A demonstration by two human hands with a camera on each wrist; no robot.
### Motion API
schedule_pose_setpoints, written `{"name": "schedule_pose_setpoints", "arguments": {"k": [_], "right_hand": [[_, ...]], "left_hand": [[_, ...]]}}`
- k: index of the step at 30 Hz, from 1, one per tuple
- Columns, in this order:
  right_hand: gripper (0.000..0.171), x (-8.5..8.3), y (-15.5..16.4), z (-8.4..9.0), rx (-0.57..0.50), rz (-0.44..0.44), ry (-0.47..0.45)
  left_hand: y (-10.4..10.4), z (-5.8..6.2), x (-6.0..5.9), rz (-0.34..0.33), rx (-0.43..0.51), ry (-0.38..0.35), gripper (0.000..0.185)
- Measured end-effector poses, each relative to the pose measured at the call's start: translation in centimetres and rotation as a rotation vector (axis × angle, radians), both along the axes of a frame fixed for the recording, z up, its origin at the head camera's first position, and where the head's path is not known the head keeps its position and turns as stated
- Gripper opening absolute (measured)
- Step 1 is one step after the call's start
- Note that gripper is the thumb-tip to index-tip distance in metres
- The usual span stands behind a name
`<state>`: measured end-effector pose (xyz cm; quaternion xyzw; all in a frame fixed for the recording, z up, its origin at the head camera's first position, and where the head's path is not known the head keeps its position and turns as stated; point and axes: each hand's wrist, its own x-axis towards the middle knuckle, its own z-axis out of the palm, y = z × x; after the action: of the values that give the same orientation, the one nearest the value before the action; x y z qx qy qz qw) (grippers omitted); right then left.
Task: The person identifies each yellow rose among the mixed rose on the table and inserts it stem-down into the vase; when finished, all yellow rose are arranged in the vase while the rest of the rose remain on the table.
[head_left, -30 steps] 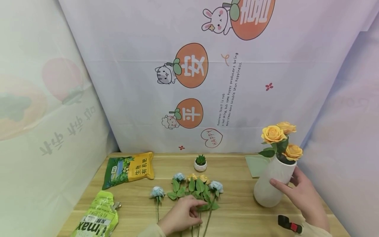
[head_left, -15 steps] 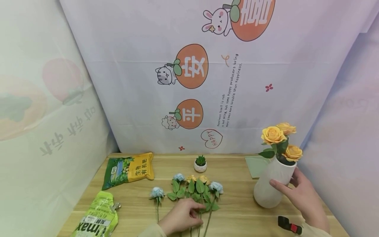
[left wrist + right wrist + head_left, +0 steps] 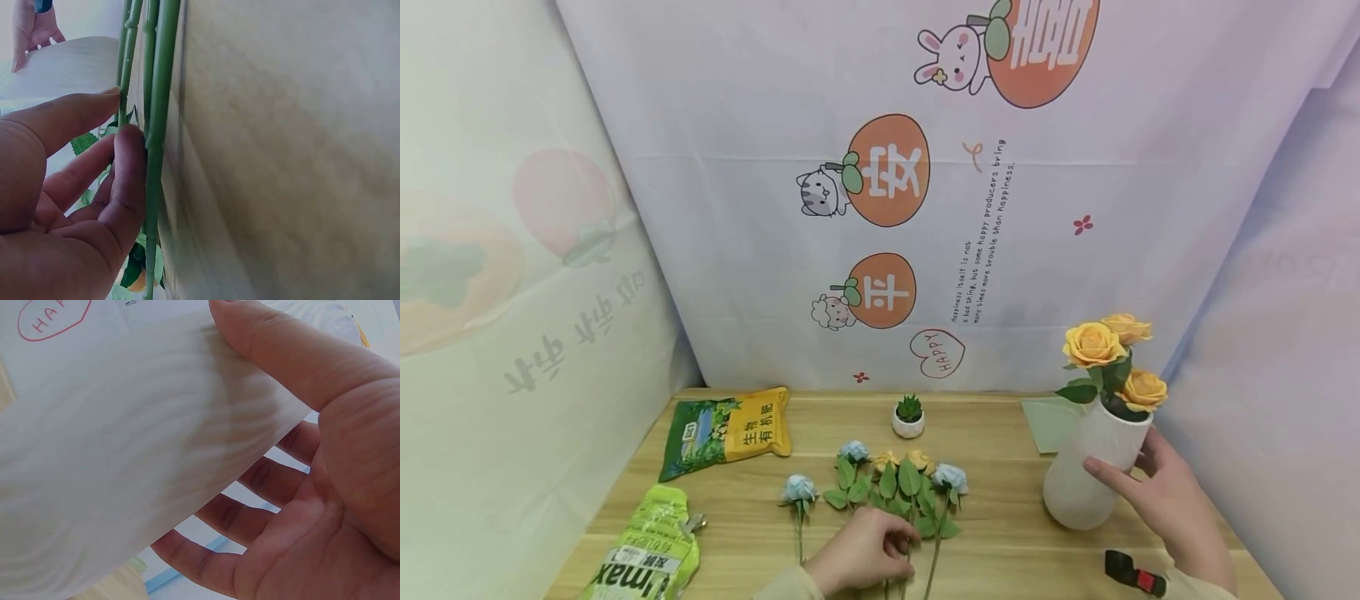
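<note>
Lying flat, thin green stems (image 3: 156,94) with leaves, fingers (image 3: 128,162) touching.

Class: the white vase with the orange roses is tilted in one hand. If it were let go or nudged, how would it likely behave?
The white vase looks apt to tip: it leans, with the orange roses adding weight up top. Its faintly ridged surface probably gives some grip. It looks hard and possibly breakable, so the right hand wrapped round it seems wise.

White ribbed vase (image 3: 1086,467) – orange roses (image 3: 1092,343), green stems (image 3: 156,125), blue roses (image 3: 950,477)
</note>
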<state>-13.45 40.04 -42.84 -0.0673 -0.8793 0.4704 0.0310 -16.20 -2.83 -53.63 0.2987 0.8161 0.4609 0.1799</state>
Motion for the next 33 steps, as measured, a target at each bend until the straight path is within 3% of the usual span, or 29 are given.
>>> {"name": "schedule_pose_setpoints", "arguments": {"k": [8,19,33], "right_hand": [[0.113,-0.1,-0.1,0.1,-0.007,0.002,-0.007],[0.112,-0.1,0.0,0.2,-0.003,-0.009,-0.024],[0.113,-0.1,-0.2,0.4,-0.001,-0.007,-0.036]], "left_hand": [[-0.1,-0.2,-0.1,0.042,-0.038,-0.010,0.031],[-0.2,0.6,0.3,0.073,-0.012,-0.049,0.034],[-0.2,1.0,0.4,0.089,0.025,0.009,0.041]]}}
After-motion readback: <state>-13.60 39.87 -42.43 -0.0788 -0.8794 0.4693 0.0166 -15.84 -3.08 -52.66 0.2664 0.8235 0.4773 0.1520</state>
